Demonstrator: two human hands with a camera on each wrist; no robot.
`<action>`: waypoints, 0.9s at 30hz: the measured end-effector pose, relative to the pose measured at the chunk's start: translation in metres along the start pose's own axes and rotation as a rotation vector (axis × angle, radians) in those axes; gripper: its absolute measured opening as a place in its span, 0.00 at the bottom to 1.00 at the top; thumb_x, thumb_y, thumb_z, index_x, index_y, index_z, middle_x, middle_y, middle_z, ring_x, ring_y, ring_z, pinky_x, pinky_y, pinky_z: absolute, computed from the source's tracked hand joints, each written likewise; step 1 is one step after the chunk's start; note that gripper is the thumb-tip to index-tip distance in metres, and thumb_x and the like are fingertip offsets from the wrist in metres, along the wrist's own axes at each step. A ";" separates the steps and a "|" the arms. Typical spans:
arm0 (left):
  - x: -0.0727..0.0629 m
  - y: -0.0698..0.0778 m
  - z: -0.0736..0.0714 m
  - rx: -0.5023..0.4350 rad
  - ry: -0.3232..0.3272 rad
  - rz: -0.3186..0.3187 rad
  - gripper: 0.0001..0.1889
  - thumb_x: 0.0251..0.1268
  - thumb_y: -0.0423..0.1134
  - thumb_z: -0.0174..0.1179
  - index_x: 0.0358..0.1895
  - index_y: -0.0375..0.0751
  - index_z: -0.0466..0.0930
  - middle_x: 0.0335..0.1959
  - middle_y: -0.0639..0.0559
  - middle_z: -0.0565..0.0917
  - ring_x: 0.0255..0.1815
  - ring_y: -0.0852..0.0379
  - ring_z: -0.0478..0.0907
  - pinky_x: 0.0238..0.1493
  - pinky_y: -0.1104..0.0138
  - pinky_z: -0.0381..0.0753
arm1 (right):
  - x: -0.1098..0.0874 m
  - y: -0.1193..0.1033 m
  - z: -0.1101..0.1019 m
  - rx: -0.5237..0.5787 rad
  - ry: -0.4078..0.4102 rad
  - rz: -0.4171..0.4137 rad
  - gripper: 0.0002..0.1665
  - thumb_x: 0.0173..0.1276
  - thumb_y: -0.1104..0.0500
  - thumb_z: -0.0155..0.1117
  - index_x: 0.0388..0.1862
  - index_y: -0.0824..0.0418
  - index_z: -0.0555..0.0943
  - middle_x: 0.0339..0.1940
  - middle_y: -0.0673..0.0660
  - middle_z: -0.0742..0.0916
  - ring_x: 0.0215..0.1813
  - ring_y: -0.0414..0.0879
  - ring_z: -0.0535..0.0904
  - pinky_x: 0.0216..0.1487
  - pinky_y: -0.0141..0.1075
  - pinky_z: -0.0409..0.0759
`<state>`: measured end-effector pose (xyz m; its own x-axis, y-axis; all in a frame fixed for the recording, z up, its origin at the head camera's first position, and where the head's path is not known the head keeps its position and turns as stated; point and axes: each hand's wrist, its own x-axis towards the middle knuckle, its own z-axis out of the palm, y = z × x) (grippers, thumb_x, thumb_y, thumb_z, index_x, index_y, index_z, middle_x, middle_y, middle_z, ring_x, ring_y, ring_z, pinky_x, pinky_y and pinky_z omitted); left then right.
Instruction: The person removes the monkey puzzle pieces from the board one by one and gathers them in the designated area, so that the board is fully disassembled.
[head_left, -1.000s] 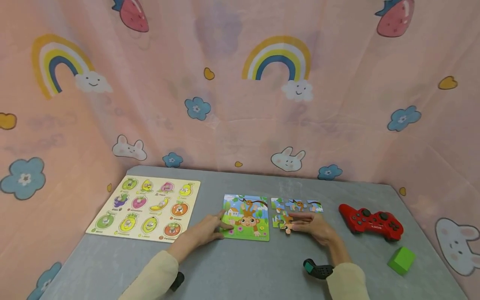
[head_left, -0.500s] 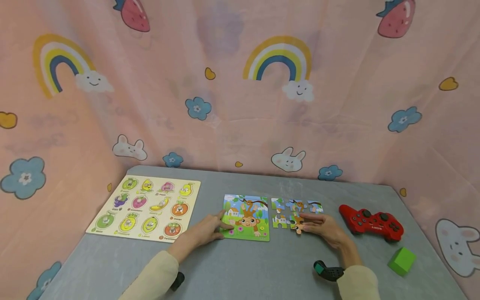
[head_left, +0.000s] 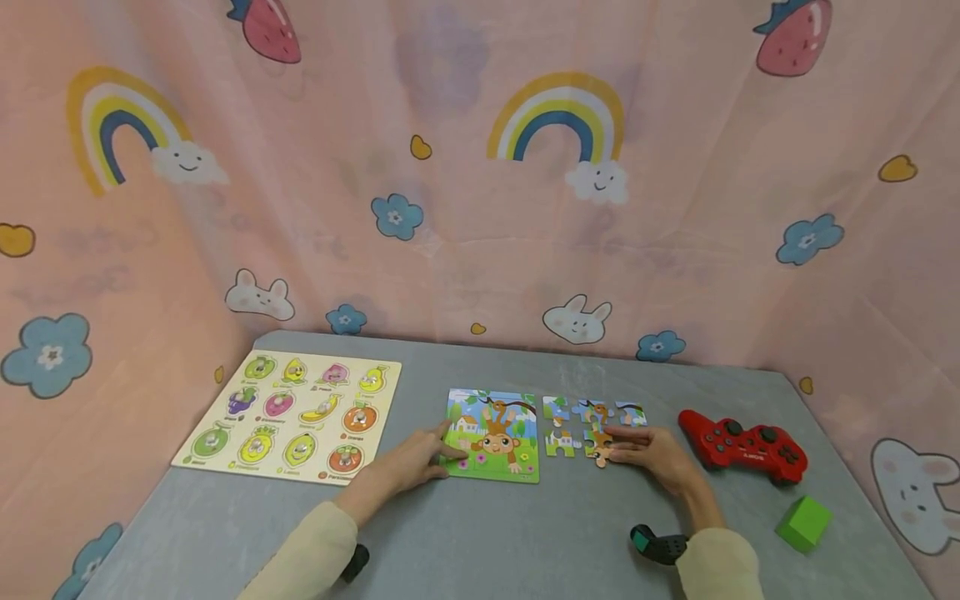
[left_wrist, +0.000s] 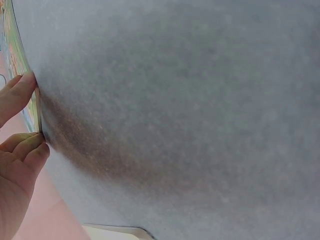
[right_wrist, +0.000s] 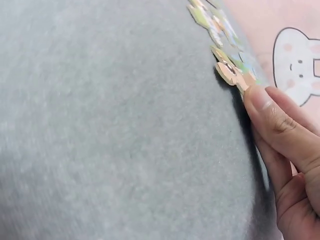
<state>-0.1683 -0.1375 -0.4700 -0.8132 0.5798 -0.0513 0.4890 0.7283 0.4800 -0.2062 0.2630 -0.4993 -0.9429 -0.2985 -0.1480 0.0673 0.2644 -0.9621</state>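
A square monkey puzzle board (head_left: 493, 437) lies on the grey table. My left hand (head_left: 408, 460) rests at its left edge, one digit reaching over the top surface. In the left wrist view, thumb and fingers stand apart along the board's pale edge (left_wrist: 36, 112). My right hand (head_left: 651, 454) pinches a puzzle piece (head_left: 598, 455) with part of the monkey's face on it. In the right wrist view the thumb lies on that piece (right_wrist: 231, 73). Loose pieces around it are a house piece (head_left: 559, 443), a leafy piece (head_left: 556, 408), a tail piece (head_left: 594, 411) and a branch piece (head_left: 631, 413).
A pale fruit puzzle board (head_left: 311, 396) lies at the left of the table (head_left: 517, 542). To the right are a red game controller (head_left: 738, 446) and a green block (head_left: 804, 523). A pink patterned curtain (head_left: 450, 275) rises behind the table.
My right hand has slid the monkey-face piece to the right, away from the house piece, leaving a gap between them. The left hand and the board have stayed in place.
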 end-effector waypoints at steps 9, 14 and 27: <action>-0.001 0.002 -0.001 -0.008 0.002 0.001 0.19 0.59 0.32 0.66 0.55 0.41 0.82 0.69 0.26 0.60 0.54 0.48 0.71 0.53 0.54 0.74 | -0.002 0.000 0.001 -0.128 0.050 -0.061 0.29 0.56 0.64 0.72 0.56 0.75 0.77 0.54 0.70 0.82 0.41 0.36 0.84 0.43 0.28 0.80; -0.001 0.002 -0.001 -0.011 -0.001 0.003 0.19 0.59 0.32 0.66 0.55 0.41 0.82 0.69 0.26 0.60 0.60 0.43 0.70 0.56 0.52 0.73 | -0.005 -0.002 0.004 -0.209 0.076 -0.116 0.27 0.56 0.64 0.72 0.55 0.73 0.79 0.51 0.69 0.84 0.39 0.36 0.84 0.41 0.28 0.80; 0.000 0.000 0.000 -0.022 -0.002 -0.004 0.18 0.60 0.33 0.65 0.55 0.40 0.82 0.68 0.26 0.61 0.66 0.33 0.64 0.61 0.49 0.68 | -0.007 -0.001 0.007 -0.295 0.105 -0.219 0.24 0.56 0.65 0.72 0.52 0.72 0.81 0.36 0.62 0.88 0.33 0.38 0.81 0.39 0.27 0.77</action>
<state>-0.1682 -0.1374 -0.4705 -0.8145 0.5776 -0.0550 0.4786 0.7224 0.4991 -0.1973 0.2590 -0.4990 -0.9538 -0.2858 0.0930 -0.2221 0.4615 -0.8589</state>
